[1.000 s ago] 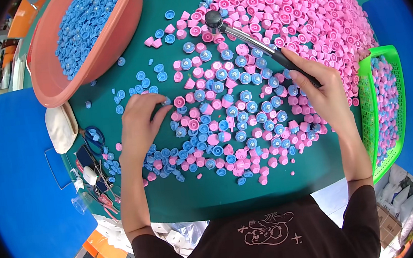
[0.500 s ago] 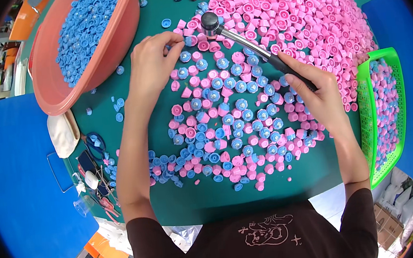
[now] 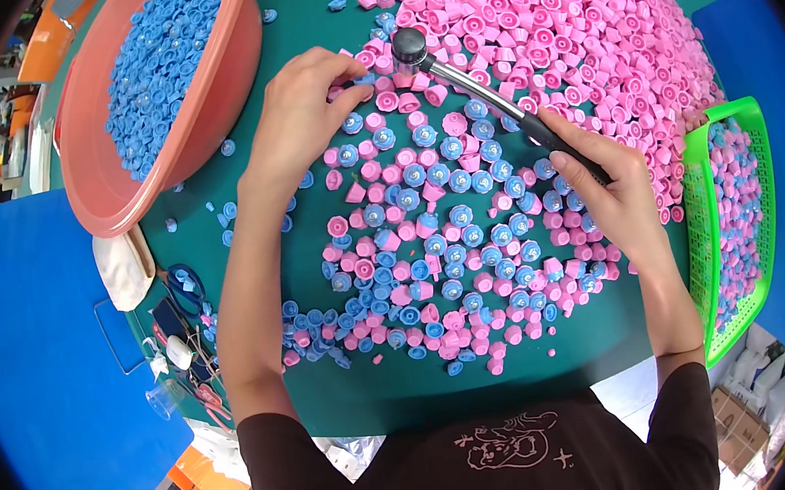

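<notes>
My right hand (image 3: pixel 606 182) is wrapped round the black grip of a small hammer (image 3: pixel 477 90) with a metal shaft and a round black head. That head is raised over the near edge of the pink heap. My left hand (image 3: pixel 302 107) is closed in a pinch, with a small blue cap (image 3: pixel 364 79) at its fingertips, left of the hammer head; the fingers partly hide what they grip. Below both hands lie many small pink cups (image 3: pixel 338 226), several topped with blue flower-shaped caps (image 3: pixel 460 215) with a shiny bead. Loose blue caps (image 3: pixel 360 305) lie toward the near left.
A large heap of pink cups (image 3: pixel 580 28) covers the far right. At far left, a tilted salmon basin (image 3: pixel 227 100) holds blue caps. A green basket (image 3: pixel 706 243) of assembled pieces stands right. Scissors (image 3: pixel 184 289) and small tools lie at the table's left edge.
The hammer head has shifted slightly right and down. My left hand has moved a little, its fingertips still closed by the blue cap.
</notes>
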### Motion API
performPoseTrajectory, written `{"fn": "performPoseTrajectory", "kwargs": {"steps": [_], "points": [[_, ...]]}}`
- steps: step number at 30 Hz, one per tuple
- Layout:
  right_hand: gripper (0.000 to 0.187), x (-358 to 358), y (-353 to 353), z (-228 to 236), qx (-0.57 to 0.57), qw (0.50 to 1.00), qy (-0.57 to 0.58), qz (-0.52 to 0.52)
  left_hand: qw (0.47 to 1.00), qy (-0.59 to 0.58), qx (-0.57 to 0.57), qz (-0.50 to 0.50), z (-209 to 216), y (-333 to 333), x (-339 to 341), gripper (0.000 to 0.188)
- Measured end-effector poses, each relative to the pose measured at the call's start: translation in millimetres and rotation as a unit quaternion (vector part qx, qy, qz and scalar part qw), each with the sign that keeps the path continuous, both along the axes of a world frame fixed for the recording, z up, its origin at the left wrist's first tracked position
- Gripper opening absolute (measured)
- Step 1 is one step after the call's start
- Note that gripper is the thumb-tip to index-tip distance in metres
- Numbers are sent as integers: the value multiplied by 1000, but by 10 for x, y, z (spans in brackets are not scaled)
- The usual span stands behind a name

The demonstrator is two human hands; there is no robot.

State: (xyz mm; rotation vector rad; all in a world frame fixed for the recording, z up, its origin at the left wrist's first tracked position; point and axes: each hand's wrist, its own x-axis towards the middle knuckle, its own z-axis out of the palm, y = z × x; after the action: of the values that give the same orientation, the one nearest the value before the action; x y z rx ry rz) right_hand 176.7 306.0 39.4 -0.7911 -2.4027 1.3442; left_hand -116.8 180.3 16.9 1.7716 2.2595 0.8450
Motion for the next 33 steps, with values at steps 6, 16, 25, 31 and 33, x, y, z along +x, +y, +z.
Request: {"fn": "performPoseTrajectory", "kwargs": {"steps": [6, 16, 25, 31, 33], "points": [[41, 67, 11, -39, 34, 999, 12, -14, 968, -158, -134, 140, 189, -464, -24, 17], [40, -27, -88, 5, 15, 1000, -2, 9, 991, -61, -55, 102, -52, -823, 3, 23], [39, -76, -55, 13, -5, 999, -29, -12, 998, -57, 24, 29, 4, -387, -16, 20], [41, -86, -17, -54, 28, 1000, 14, 6, 998, -54, 1, -44, -63, -95, -97, 21], [41, -93, -9, -48, 24, 1000, 10, 6, 998, -45, -11, -38, -75, -69, -108, 22]]}}
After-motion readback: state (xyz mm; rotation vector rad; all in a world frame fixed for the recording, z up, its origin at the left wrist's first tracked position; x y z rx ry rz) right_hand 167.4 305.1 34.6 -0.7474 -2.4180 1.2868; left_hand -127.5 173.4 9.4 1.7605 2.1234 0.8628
